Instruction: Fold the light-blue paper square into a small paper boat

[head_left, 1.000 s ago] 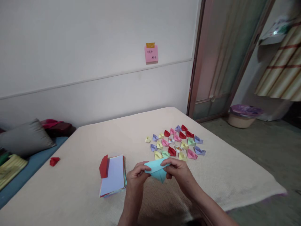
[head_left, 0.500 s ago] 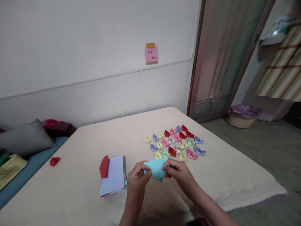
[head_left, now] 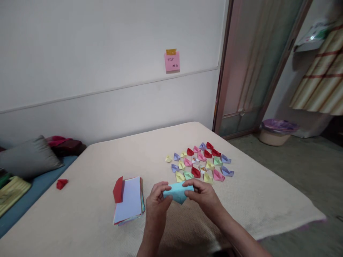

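Note:
Both hands hold a light blue folded paper piece just above the cream mat. My left hand pinches its left edge with fingers closed. My right hand grips its right side, thumb and fingers pressed on the paper. Several small folded paper boats in red, pink, yellow, green and purple lie in a cluster beyond my hands. A stack of square paper sheets, white side up, lies to the left, with a red folded sheet leaning on it.
A red paper scrap lies on the blue mattress at left, near a grey pillow. A pink note is taped on the wall. A basin stands on the floor by the door at right.
The blue paper has been pressed flatter and shorter between my hands, its lower point drawn up. My hands have shifted slightly closer together.

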Available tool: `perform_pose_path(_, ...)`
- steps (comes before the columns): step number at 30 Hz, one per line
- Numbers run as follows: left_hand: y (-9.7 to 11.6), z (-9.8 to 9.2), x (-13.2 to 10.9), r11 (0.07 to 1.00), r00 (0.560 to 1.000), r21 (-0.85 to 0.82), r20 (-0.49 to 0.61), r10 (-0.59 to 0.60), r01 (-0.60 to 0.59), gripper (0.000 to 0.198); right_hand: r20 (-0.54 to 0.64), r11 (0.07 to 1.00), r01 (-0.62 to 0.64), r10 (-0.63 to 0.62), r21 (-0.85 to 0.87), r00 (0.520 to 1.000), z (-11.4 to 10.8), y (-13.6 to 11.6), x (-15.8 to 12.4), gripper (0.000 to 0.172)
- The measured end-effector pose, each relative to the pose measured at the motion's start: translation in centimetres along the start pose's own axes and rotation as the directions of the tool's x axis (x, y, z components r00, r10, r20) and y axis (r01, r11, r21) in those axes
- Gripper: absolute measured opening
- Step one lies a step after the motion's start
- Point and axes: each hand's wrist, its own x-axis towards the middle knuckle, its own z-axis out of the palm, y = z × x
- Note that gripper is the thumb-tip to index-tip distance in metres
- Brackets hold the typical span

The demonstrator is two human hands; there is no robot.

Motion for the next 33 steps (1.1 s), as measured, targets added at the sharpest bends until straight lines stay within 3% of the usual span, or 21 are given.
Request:
perform_pose_path(5, 0.5, 0.2, -0.1, 0.983, 0.999, 0.183, -0.049, 0.016, -0.007, 0.014, -0.006, 0.982, 0.078, -0.080, -0.172, 0.997, -0.2, -0.2, -0.1, 0.015)
perform_pose_path(9, 0.9, 0.4, -0.3, 0.941, 0.998, 0.336, -0.044, 0.045, -0.027, 0.011, 0.078, 0.858, 0.269, -0.262, -0.437, 0.962, -0.4, -0.3, -0.2, 0.012)
perform_pose_path(12, 0.9, 0.4, -0.3, 0.922, 0.999, 0.385, -0.015, 0.043, -0.034, 0.010, 0.098, 0.785, 0.319, -0.317, -0.532, 0.943, -0.5, -0.4, -0.2, 0.014)
perform_pose_path(17, 1.1, 0.1, -0.1, 0.906, 0.996, 0.415, 0.019, 0.081, -0.082, 0.010, 0.114, 0.843, 0.303, -0.282, -0.445, 0.952, -0.8, -0.6, -0.1, 0.010)
perform_pose_path(21, 1.7, -0.3, 0.1, 0.892, 0.987, 0.432, 0.136, 0.084, -0.135, 0.009, 0.151, 0.911, 0.204, -0.160, -0.357, 0.976, -0.9, -0.8, 0.0, 0.012)
perform_pose_path(24, 2.0, -0.1, -0.1, 0.885, 0.976, 0.443, 0.213, 0.051, -0.143, 0.006, 0.150, 0.922, 0.181, -0.136, -0.342, 0.979, -0.7, -0.8, -0.2, 0.012)
perform_pose_path(33, 2.2, 1.0, -0.8, 0.882, 0.979, 0.453, 0.202, 0.040, -0.130, 0.013, 0.162, 0.939, 0.150, -0.103, -0.311, 0.981, 0.2, -0.8, -0.6, 0.009)
